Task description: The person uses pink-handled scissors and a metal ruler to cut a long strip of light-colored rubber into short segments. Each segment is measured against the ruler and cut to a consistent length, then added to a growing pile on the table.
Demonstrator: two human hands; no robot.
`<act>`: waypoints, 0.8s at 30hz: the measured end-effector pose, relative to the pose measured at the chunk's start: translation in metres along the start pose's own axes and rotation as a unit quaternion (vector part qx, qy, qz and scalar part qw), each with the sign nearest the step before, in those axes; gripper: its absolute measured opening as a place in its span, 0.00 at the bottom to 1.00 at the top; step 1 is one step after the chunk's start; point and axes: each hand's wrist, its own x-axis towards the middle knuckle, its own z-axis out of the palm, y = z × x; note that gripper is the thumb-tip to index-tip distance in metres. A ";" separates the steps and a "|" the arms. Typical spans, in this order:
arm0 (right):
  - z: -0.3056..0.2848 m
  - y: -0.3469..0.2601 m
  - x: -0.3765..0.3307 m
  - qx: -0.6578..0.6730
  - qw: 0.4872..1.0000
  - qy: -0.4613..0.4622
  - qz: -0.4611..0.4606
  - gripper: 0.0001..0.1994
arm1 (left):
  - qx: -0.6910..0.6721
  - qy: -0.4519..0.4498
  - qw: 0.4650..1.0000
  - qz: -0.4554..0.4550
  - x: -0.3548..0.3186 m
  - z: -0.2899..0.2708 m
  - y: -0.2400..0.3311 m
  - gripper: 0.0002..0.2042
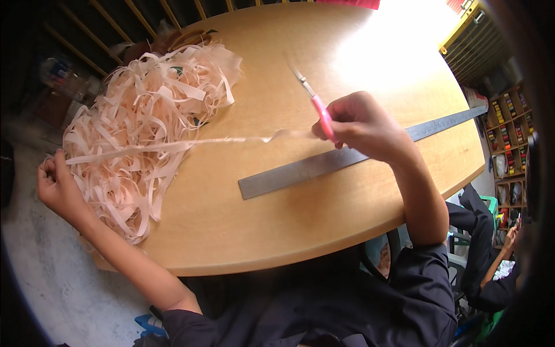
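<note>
Between my two hands stretches a long, pale pink fabric strip (219,140), slightly twisted toward its right end. My left hand (55,179) pinches its left end beside a big heap of similar pale pink strips (124,139) at the table's left. Over the middle of the table, my right hand (361,127) is closed around a pair of pink-handled scissors (317,103), their blades pointing up and away, blurred by motion. The strip's right end reaches the fingers of that hand too. Under my right wrist, a long metal ruler (289,176) lies slantwise on the table.
The wooden table (231,237) has a curved edge. Shelves with colourful thread spools (509,133) stand at the far right. Another person (491,277) sits at the lower right, near a green chair (491,203). Yellow bars (136,17) run behind the heap.
</note>
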 end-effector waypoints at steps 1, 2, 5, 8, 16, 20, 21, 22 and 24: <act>0.004 0.000 -0.001 -0.010 1.000 -0.015 0.011 0.14 | 0.059 0.001 0.998 -0.010 0.001 0.001 -0.002 0.12; 0.007 0.000 -0.002 -0.009 1.000 -0.020 0.010 0.15 | 0.082 0.018 0.995 0.054 0.000 0.003 -0.002 0.12; 0.012 0.002 -0.006 -0.005 1.000 -0.028 0.005 0.16 | 0.143 0.089 0.978 0.121 -0.009 0.014 0.016 0.18; 0.014 0.003 -0.004 -0.020 0.999 -0.036 0.001 0.17 | -0.023 0.054 0.982 0.178 -0.036 0.026 0.061 0.21; 0.014 -0.002 -0.004 0.028 0.995 -0.089 0.021 0.14 | -0.251 -0.526 0.811 0.048 -0.162 0.064 0.166 0.24; 0.012 -0.003 -0.005 -0.001 0.996 -0.082 0.033 0.13 | -0.238 -0.626 0.742 0.046 -0.165 0.070 0.169 0.08; 0.011 -0.003 -0.004 -0.027 0.996 -0.075 0.031 0.12 | -0.240 -0.644 0.725 -0.043 -0.163 0.068 0.169 0.06; 0.011 -0.003 -0.004 -0.037 0.996 -0.078 0.029 0.13 | -0.238 -0.662 0.698 -0.132 -0.160 0.066 0.168 0.06; 0.009 -0.004 -0.004 -0.085 0.993 -0.074 0.025 0.13 | -0.236 -0.676 0.681 -0.153 -0.147 0.062 0.163 0.07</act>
